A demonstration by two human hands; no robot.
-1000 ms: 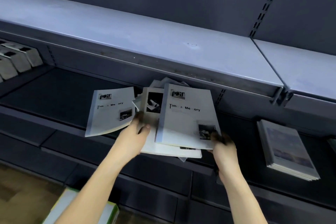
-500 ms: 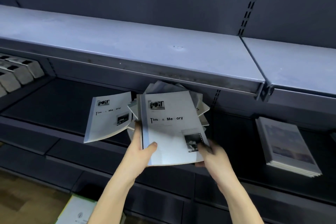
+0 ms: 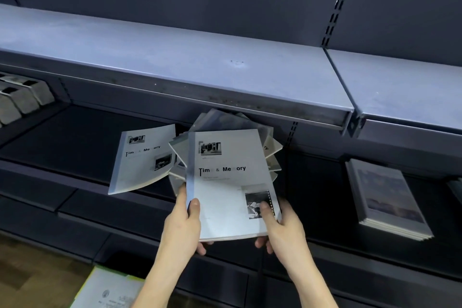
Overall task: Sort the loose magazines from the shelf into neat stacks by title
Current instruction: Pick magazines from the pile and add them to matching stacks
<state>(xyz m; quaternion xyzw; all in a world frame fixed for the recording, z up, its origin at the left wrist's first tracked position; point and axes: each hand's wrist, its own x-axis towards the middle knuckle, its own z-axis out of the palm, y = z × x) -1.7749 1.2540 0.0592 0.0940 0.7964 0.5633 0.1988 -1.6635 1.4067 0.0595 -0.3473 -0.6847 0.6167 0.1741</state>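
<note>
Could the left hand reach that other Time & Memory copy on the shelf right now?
Probably not yet: the left hand grips the held magazine. The other copy lies close, nothing between, so freeing that hand should suffice.

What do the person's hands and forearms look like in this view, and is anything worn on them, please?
Both the left hand and the right hand are bare: no gloves, rings, watch or bracelets show. Both forearms are uncovered as far as the bottom edge of the picture, so no sleeve is in view. No markings show.
</note>
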